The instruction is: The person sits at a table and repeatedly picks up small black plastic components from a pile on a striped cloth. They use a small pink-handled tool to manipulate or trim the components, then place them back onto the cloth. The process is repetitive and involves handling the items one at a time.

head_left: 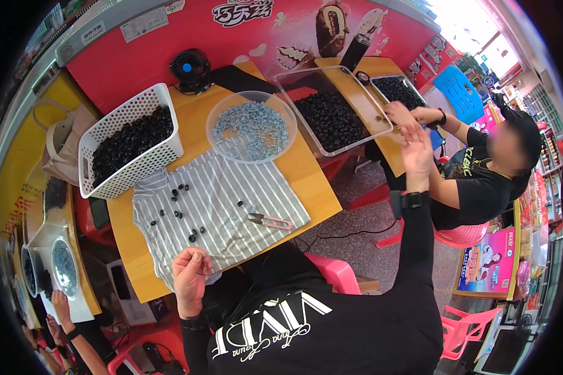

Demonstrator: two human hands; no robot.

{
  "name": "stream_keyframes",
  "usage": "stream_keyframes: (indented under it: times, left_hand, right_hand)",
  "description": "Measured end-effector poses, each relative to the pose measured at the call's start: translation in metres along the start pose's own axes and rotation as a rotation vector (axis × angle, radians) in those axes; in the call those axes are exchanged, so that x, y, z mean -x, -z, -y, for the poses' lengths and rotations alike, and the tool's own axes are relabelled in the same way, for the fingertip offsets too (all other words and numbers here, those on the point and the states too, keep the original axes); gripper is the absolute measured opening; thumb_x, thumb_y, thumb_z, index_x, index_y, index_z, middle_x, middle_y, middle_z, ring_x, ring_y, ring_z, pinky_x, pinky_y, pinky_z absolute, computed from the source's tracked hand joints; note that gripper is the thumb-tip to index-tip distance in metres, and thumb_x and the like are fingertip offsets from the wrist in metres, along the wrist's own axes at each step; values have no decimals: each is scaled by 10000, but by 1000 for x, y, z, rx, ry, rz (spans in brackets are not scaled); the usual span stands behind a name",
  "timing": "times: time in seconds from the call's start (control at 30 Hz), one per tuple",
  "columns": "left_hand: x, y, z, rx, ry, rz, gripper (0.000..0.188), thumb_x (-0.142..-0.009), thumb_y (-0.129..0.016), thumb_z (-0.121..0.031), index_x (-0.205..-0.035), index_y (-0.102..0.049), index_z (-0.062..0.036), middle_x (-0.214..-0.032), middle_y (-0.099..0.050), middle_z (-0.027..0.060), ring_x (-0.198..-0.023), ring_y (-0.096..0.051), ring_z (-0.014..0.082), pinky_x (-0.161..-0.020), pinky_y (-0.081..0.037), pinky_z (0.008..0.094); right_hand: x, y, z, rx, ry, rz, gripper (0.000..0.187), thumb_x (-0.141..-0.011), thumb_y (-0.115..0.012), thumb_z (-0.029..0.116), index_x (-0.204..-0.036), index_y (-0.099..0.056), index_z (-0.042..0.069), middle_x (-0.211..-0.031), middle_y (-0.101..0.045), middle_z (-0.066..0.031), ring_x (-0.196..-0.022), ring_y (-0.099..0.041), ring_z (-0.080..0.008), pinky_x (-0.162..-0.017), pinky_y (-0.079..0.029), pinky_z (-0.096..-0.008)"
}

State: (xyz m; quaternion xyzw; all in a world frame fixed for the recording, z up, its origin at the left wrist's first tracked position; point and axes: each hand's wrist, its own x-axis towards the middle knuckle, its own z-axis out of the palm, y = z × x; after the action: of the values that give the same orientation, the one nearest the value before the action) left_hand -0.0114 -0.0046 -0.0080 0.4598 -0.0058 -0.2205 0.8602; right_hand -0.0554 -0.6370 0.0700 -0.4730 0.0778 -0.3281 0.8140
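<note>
My left hand [191,278] is closed in a pinch by the near edge of a grey-and-white striped cloth [213,187]; whatever is between its fingertips is too small to make out. Stretched far out to the right, my right hand [418,159] is raised with its fingertips drawn together, close to a co-worker's hands [399,115]. What it holds, if anything, does not show. On the cloth lie pink-handled thread snips [270,221] and several small black pieces [192,235]. Behind the cloth stands a clear round tub [289,134] of small pale-blue pieces.
A white perforated basket [131,178] of black pieces stands left on the wooden table [322,197]. Toward the right are a clear bin [331,152] and a smaller tray [399,90] of black pieces. A small fan [190,65] is at the back. Pink stools [334,272] stand nearby.
</note>
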Motion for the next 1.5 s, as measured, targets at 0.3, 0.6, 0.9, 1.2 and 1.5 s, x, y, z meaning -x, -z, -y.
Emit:
stream_keyframes:
  times: [0.3,0.6,0.9,1.2,1.5]
  left_hand:
    - [1,8,3,8,-15,-73,159,-997,-625,-143,-927,-633,0,-825,-637,65,-710,-590,138,-601,-421,247]
    - [4,11,6,73,-9,-59,156,-1001,-617,-137,-928,-637,0,-820,-635,65,-717,-581,143,-635,-426,261]
    - [10,4,0,11,-46,-56,145,-1002,-619,-132,-951,-646,1,-796,-636,52,-696,-582,125,-628,-421,244]
    - [23,-23,-13,56,-65,-19,141,-1013,-605,-131,-972,-654,-6,-829,-654,32,-703,-572,79,-626,-423,217]
    - [19,-29,5,165,3,-55,134,-1016,-597,-122,-976,-669,-17,-872,-674,30,-737,-588,89,-666,-455,250]
  right_hand:
    - [39,111,16,112,66,-405,555,-1069,-479,401,-1433,-408,-10,-1384,-591,-172,-1203,-612,-268,-891,-508,-315]
    - [33,100,2,192,97,-592,498,-1057,-523,352,-1399,-451,-3,-1370,-584,-156,-1191,-608,-254,-887,-492,-302]
    - [151,-193,-69,485,-70,283,204,-940,-635,35,-1141,-662,11,-969,-697,-62,-896,-672,-160,-767,-548,-286]
    - [260,-317,-191,724,609,1018,373,-786,-703,56,-1145,-640,-18,-872,-585,-114,-798,-629,-298,-714,-514,-414]
    - [258,-313,-190,742,630,909,226,-713,-708,28,-930,-651,7,-783,-562,-85,-697,-611,-277,-598,-493,-386]
